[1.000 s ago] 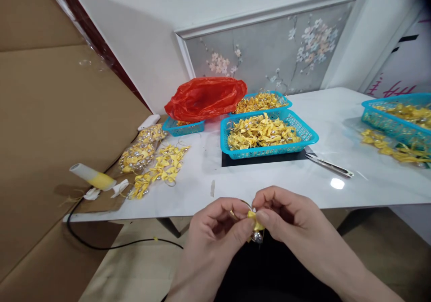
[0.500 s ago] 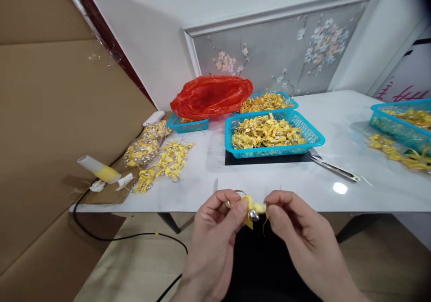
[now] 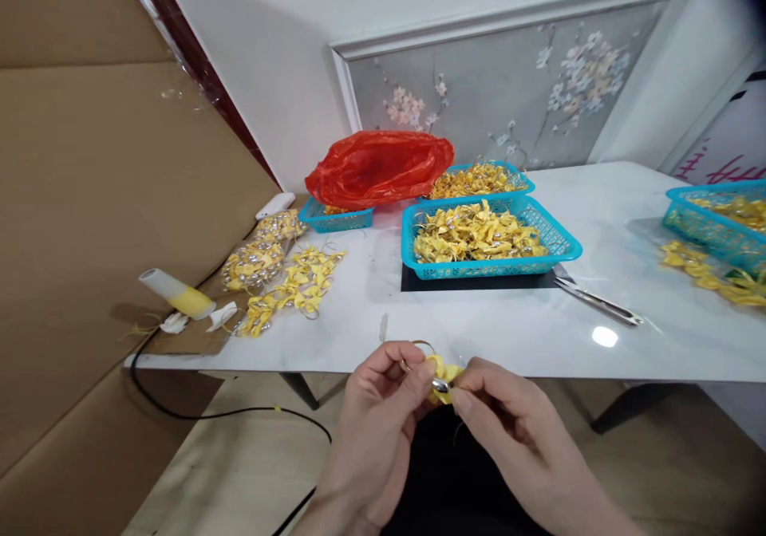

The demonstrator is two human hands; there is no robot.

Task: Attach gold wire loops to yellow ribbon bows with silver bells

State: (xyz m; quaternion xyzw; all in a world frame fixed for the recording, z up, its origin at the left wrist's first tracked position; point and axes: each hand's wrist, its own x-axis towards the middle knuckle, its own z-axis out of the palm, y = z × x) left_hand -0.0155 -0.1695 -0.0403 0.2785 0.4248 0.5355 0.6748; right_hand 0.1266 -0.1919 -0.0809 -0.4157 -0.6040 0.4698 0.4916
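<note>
I have the yellow ribbon bow [image 3: 441, 372] with its small silver bell [image 3: 441, 385] just off the near edge of the white table [image 3: 538, 336], pinched between my left hand [image 3: 383, 424] and right hand [image 3: 508, 432], fingers closed tight on it. I judge I'm mid-assembly, fixing bell to bow; next calls for a fine, steady fingertip pull.

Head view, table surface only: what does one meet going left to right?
Glue gun → loose yellow bows → red plastic bag → front blue basket → scissors → far-right blue basket.
</note>
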